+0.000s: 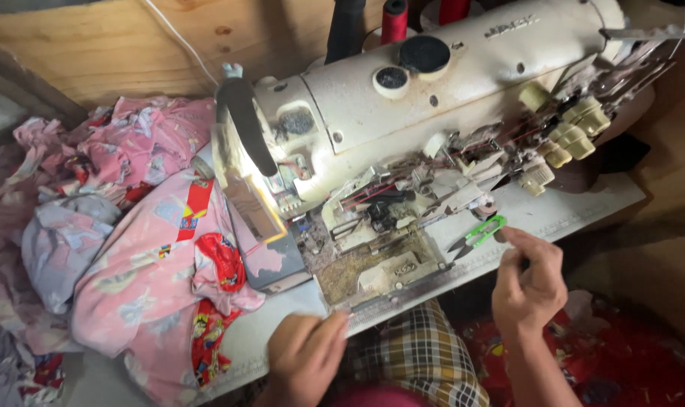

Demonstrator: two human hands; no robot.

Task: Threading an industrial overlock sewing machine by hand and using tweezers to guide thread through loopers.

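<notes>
A worn cream industrial sewing machine (448,83) lies across a white table (576,207), its needle area and metal plate (380,267) in the middle. My left hand (306,358) rests at the table's near edge, fingers together, thumb touching the edge below the plate; it seems to hold nothing. My right hand (529,280) hovers near the table's front right, fingers curled and pinched, just beside green-handled thread snips (478,234) lying on the table. I cannot tell if a thread is pinched.
Pink printed fabric (142,256) with red patches is heaped left of the machine. Thread cones (393,19) stand behind it against a wooden wall. A plaid garment (425,354) covers my lap, and red fabric (583,354) lies on the floor at right.
</notes>
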